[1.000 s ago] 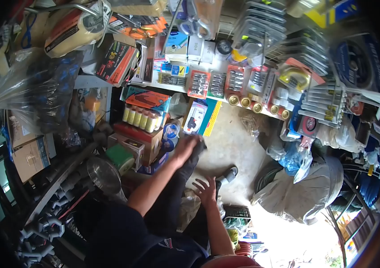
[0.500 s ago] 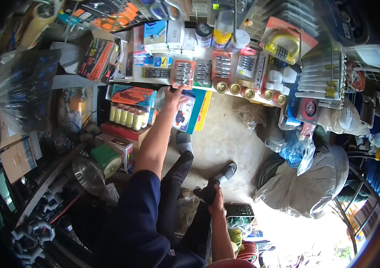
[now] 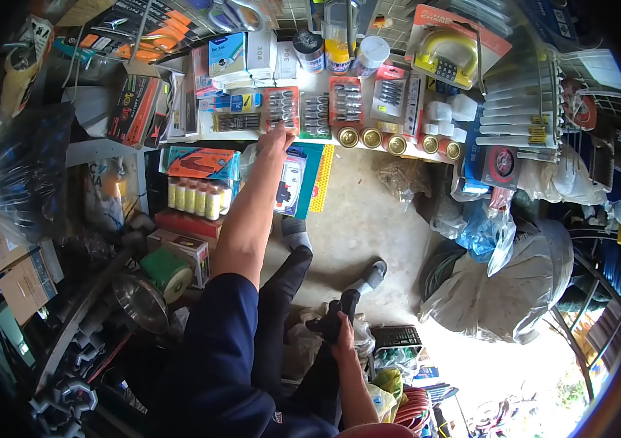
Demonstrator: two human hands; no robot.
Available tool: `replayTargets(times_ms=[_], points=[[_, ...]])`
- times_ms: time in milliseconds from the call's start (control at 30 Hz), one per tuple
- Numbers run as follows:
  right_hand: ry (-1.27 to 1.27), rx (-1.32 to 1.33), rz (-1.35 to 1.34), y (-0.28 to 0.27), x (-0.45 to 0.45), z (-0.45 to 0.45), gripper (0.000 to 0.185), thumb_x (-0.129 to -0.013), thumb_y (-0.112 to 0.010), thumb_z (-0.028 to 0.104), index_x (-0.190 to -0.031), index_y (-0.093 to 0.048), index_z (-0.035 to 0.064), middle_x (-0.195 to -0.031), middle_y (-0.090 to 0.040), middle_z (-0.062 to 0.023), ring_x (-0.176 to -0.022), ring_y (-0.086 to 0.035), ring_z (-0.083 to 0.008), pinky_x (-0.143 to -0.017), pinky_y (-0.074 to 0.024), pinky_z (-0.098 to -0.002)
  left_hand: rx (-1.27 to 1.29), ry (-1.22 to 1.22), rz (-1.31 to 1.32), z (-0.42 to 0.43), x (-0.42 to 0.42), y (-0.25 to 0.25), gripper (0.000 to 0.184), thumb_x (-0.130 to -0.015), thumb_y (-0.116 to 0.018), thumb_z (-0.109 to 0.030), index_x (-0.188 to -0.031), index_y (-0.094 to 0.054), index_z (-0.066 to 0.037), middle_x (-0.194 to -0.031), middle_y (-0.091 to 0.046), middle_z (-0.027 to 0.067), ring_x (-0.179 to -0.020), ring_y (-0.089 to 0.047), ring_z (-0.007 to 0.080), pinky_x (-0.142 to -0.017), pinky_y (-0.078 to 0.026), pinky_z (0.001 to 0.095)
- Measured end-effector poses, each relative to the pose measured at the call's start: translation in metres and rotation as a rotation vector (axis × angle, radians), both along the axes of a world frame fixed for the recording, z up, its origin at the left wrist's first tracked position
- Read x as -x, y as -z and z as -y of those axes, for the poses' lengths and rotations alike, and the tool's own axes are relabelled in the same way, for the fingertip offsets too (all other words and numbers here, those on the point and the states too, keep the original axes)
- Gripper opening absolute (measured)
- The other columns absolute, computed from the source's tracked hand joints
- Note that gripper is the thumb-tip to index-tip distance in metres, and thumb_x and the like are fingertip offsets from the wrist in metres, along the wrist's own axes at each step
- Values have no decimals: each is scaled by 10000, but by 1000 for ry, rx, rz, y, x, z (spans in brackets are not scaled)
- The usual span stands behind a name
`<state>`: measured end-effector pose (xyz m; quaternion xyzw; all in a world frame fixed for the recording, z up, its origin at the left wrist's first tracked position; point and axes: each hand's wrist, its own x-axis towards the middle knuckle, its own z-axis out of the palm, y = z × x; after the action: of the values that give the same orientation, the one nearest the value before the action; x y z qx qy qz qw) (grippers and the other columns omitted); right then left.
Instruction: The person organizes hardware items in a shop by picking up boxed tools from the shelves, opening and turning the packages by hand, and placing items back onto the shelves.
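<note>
My left hand (image 3: 275, 140) reaches to the front edge of the shelf. Its fingers are closed at the lower edge of a red-edged pack of bits (image 3: 282, 108), which lies flat; the fingertips are partly hidden. Just right of it are a green-edged pack of bits (image 3: 315, 114) and another red-edged pack (image 3: 346, 102). To its left lies a clear pack of dark bits (image 3: 237, 123). Low over my thigh, my right hand (image 3: 344, 337) is wrapped around a black object with a handle-like part (image 3: 331, 321), whose kind I cannot make out.
Several gold-topped cans (image 3: 372, 138) line the shelf's front edge. Below the shelf stand yellow-labelled bottles (image 3: 195, 198) and a teal board (image 3: 310, 179). A metal bowl (image 3: 140, 301) sits at left. A large pale sack (image 3: 500, 285) is on the right.
My left hand has moved slightly forward, and the red-edged pack has shifted a little farther onto the shelf. My right hand keeps hold of the black object, which has turned somewhat. The view has shifted.
</note>
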<state>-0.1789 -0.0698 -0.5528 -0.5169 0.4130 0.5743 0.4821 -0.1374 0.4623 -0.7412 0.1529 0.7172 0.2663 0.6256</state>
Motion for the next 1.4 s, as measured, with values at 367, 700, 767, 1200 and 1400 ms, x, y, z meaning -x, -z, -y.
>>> replayTargets(times_ms=[367,700,767,1200,1400], points=[[-45,-43,29,17,19,-3,404,-1007,-574,378,-1182,-607,15,-1012,-700,-137,-921,-722,-287,-813,-615,-466,79,-70,432,73,-15,14,240,-1021,-590,-122,-1157,-548,71,-1001,-638,172,-928,-707,295,-867,-661,439],[88,-46,38,-4,7,-7,339,-986,-601,375,-1113,-612,61,-922,-677,-91,-786,-704,-247,-684,-611,-424,39,-229,296,51,-60,-6,155,-979,-620,-65,-1102,-595,26,-1011,-649,103,-905,-691,220,-828,-676,402],[99,-38,59,-10,4,-10,346,-990,-594,377,-1110,-612,53,-901,-679,-92,-756,-703,-249,-681,-612,-415,76,-251,256,43,-69,-5,118,-976,-625,-57,-1066,-601,17,-971,-645,96,-845,-672,200,-821,-675,423],[111,-38,11,-14,5,-4,345,-986,-602,393,-1161,-599,96,-988,-663,-88,-891,-696,-253,-724,-619,-469,-115,422,60,108,-5,-19,126,-1002,-593,-136,-1098,-615,-57,-921,-634,34,-831,-660,150,-707,-598,349],[203,-350,55,-8,-7,24,422,-1024,-523,465,-1253,-543,112,-1135,-643,-111,-992,-676,-286,-885,-576,-487,-414,1406,136,300,50,-166,430,-985,-638,-306,-1324,-591,-47,-1177,-693,122,-997,-673,241,-873,-545,347]])
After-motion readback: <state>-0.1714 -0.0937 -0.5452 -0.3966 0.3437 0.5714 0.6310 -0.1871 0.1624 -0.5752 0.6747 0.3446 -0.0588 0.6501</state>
